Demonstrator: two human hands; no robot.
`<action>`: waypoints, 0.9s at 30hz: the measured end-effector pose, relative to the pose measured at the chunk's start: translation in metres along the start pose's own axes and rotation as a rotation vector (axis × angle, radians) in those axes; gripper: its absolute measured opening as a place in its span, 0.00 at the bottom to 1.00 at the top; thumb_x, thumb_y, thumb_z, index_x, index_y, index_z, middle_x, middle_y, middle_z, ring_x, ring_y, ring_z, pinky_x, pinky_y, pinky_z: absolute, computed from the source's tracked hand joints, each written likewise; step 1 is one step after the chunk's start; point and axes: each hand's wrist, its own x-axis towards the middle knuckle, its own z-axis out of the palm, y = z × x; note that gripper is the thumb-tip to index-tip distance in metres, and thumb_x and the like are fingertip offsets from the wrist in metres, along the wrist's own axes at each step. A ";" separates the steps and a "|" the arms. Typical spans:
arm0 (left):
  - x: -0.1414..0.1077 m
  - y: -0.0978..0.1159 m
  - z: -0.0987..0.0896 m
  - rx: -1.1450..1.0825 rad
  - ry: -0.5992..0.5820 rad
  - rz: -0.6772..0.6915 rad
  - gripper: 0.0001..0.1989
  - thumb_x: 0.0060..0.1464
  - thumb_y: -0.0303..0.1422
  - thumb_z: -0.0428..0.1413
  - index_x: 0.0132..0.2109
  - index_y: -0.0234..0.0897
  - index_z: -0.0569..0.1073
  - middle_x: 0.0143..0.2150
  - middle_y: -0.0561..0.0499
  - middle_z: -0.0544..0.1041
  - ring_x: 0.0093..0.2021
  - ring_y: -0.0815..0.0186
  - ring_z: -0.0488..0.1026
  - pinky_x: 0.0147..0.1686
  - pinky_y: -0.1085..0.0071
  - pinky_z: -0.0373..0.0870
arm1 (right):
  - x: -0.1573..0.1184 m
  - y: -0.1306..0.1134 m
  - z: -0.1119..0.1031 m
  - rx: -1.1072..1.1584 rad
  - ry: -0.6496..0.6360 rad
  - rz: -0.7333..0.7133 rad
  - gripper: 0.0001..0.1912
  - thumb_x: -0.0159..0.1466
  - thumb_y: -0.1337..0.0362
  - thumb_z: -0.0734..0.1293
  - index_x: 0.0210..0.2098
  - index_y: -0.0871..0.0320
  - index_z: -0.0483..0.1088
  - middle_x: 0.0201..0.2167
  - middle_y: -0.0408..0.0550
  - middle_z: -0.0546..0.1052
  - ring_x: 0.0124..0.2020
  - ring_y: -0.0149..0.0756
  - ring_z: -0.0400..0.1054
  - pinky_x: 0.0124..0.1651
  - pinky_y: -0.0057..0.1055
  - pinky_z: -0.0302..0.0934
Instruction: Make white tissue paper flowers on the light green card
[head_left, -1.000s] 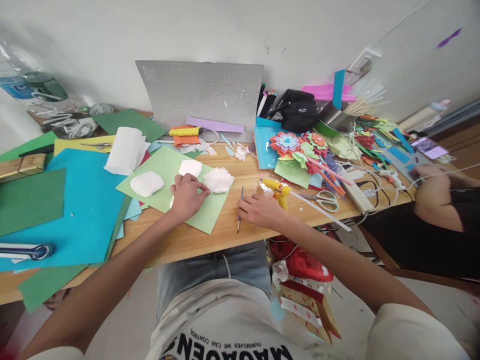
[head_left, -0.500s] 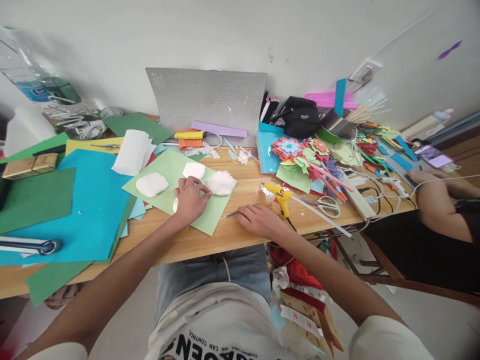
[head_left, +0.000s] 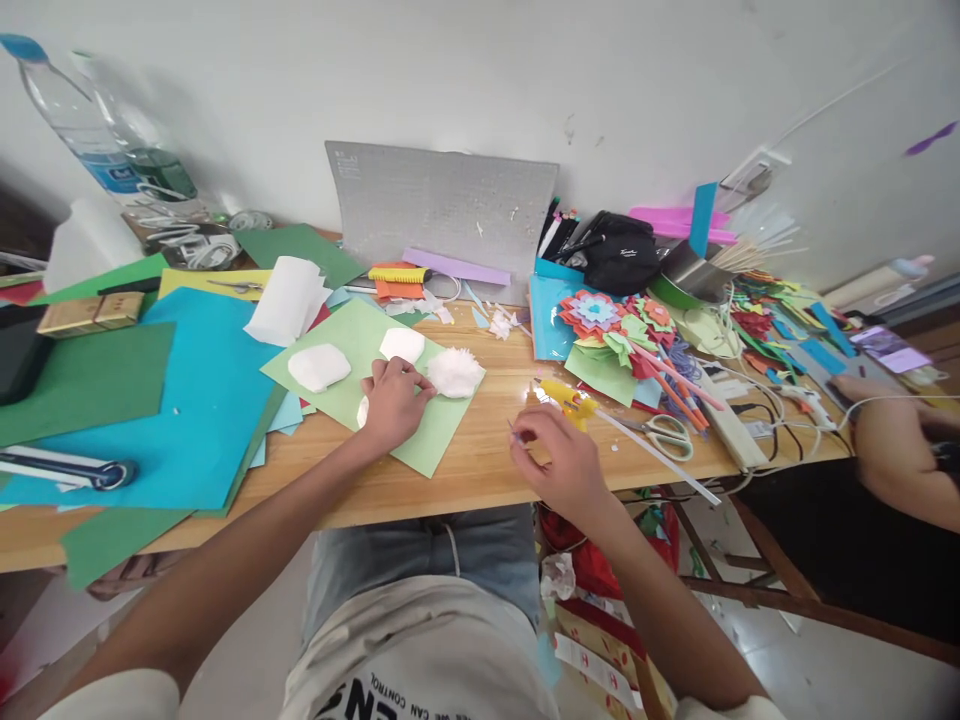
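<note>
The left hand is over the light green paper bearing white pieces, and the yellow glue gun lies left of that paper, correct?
Not quite: the head view shows the yellow glue gun lying right of the light green paper, not left. The left hand is indeed over that paper, which bears white pieces.

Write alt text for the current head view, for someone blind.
A person's left hand is over a light green sheet, fingertips beside a fluffy white piece; the right hand holds a slim, mostly hidden tool near a yellow glue gun on a cluttered wooden table.
</note>
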 end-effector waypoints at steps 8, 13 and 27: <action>0.000 -0.001 0.003 0.031 0.013 -0.012 0.11 0.59 0.40 0.55 0.36 0.42 0.80 0.48 0.43 0.71 0.53 0.48 0.61 0.47 0.51 0.60 | 0.008 -0.030 0.048 0.289 0.315 0.187 0.03 0.63 0.66 0.62 0.34 0.55 0.68 0.28 0.45 0.75 0.30 0.34 0.72 0.36 0.31 0.68; 0.000 -0.001 0.006 0.065 0.036 -0.043 0.10 0.58 0.39 0.56 0.36 0.43 0.80 0.47 0.44 0.71 0.53 0.50 0.61 0.48 0.54 0.60 | 0.011 -0.023 0.075 0.215 0.375 0.053 0.05 0.62 0.71 0.62 0.36 0.56 0.68 0.28 0.45 0.75 0.30 0.33 0.71 0.36 0.29 0.66; -0.002 0.000 0.004 0.074 0.028 -0.031 0.10 0.58 0.40 0.57 0.39 0.45 0.81 0.46 0.45 0.72 0.52 0.50 0.62 0.48 0.54 0.61 | 0.016 -0.015 0.090 0.150 0.399 0.011 0.06 0.63 0.72 0.61 0.38 0.56 0.66 0.29 0.46 0.74 0.31 0.33 0.70 0.35 0.29 0.66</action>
